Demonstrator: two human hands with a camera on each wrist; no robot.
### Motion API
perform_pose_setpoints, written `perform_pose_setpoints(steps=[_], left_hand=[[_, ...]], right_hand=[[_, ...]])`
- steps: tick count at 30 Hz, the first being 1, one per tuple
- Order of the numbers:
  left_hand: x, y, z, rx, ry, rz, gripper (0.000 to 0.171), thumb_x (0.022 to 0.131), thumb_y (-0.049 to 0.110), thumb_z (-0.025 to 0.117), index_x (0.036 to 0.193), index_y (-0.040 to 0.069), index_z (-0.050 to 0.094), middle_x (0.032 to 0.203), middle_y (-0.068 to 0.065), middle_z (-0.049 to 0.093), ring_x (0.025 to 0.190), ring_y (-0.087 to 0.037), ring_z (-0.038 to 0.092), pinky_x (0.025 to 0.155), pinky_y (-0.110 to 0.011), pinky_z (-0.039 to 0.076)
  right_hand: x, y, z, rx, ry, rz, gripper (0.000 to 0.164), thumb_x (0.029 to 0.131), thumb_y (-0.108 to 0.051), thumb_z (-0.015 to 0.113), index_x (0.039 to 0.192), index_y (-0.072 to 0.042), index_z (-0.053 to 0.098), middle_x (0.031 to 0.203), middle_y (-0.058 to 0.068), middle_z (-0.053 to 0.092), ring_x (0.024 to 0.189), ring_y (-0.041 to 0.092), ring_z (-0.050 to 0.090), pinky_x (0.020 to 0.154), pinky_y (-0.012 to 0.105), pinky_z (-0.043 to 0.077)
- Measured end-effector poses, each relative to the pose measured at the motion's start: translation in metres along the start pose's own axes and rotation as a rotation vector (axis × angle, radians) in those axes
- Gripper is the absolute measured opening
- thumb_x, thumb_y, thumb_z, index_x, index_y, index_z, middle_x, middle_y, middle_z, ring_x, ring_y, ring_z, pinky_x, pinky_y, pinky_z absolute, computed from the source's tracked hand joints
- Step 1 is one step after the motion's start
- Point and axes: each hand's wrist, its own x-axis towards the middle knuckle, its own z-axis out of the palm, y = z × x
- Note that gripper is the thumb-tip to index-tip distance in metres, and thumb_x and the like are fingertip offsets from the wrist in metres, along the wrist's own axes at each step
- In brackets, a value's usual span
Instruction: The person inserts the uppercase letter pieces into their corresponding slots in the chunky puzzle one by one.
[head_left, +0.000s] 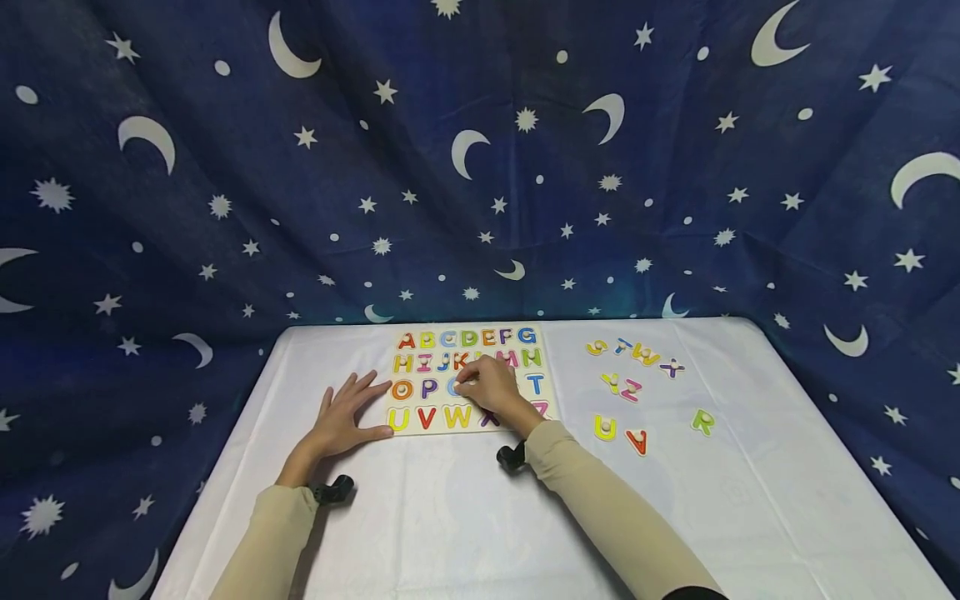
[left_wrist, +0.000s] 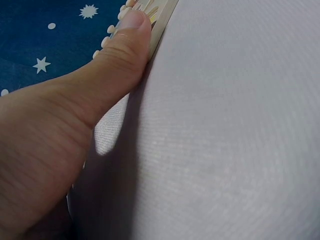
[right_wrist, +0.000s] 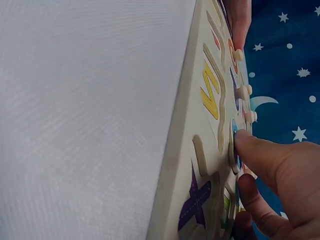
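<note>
A wooden alphabet puzzle board (head_left: 439,402) lies at the back middle of the table, with knobbed letters in its upper rows. My right hand (head_left: 495,390) reaches over its third row and pinches a blue letter Q (head_left: 452,387) beside the purple P (head_left: 429,388). In the right wrist view the thumb (right_wrist: 252,147) presses against the blue letter (right_wrist: 233,145), which sits at its slot; the fingers hide part of it. My left hand (head_left: 341,425) rests with spread fingers at the board's left edge, and its thumb (left_wrist: 132,37) touches the near corner in the left wrist view.
Right of the board lie loose letters, among them a yellow U (head_left: 604,427), a red V (head_left: 637,442), a green R (head_left: 702,422) and a purple X (head_left: 672,367). A dark blue star-and-moon cloth (head_left: 420,208) hangs behind the white table (head_left: 420,533).
</note>
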Motion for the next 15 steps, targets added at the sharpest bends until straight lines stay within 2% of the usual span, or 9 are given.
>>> perform_pose_setpoints(steps=[3,9,15], left_hand=[[0.0004,0.0013,-0.0005,-0.006,0.004,0.009,0.091,0.075,0.053,0.088,0.152,0.020,0.052,0.166,-0.017,0.030,0.155,-0.046,0.011,0.119,-0.072,-0.006],[0.0005,0.0024,-0.0006,0.006,0.005,0.006,0.092,0.075,0.053,0.088,0.152,0.020,0.052,0.166,-0.017,0.030,0.155,-0.046,0.011,0.119,-0.072,-0.005],[0.0002,0.0026,-0.0003,0.000,0.002,0.004,0.092,0.074,0.053,0.088,0.152,0.019,0.052,0.166,-0.017,0.030,0.155,-0.046,0.011,0.119,-0.072,-0.006]], right_hand=[[-0.0008,-0.0007,-0.0016,-0.003,0.005,-0.003,0.005,0.084,-0.022,0.085,0.083,-0.020,0.082,0.094,-0.005,0.074,0.101,0.018,0.064,0.103,0.055,0.040],[-0.0017,-0.0007,-0.0023,0.012,0.020,-0.003,0.004,0.085,-0.022,0.085,0.083,-0.019,0.082,0.094,-0.003,0.073,0.102,0.020,0.063,0.109,0.058,0.036],[-0.0030,0.0010,0.0003,0.015,0.031,0.003,0.006,0.084,-0.022,0.086,0.083,-0.019,0.082,0.094,-0.002,0.071,0.101,0.020,0.063,0.106,0.056,0.038]])
